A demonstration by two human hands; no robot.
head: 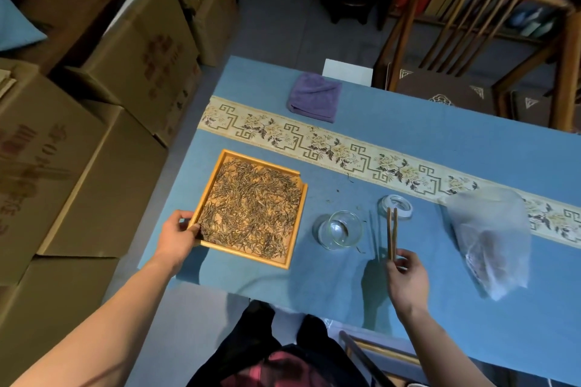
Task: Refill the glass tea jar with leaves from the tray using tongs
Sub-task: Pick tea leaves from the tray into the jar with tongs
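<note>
Head view: right hand point(405, 276) is pinching the near end of the wooden tongs point(391, 233), tips pointing away toward the jar lid point(395, 206). Left hand point(179, 234) grips the near-left corner of the tray point(290, 229), which is full of loose leaves point(251, 210). The glass jar point(339, 229) sits open between tray and tongs. Leaves look dry, light and brittle, so I'd grab small clumps gently. The jar looks light and tippy too.

My left hand point(180, 234) reaches out at the near left, arm stretched long, fingers curled over the tray's point(201, 214) corner. My right hand point(405, 280), near right, pinches the tongs point(392, 234) upright between thumb and fingertips.
</note>
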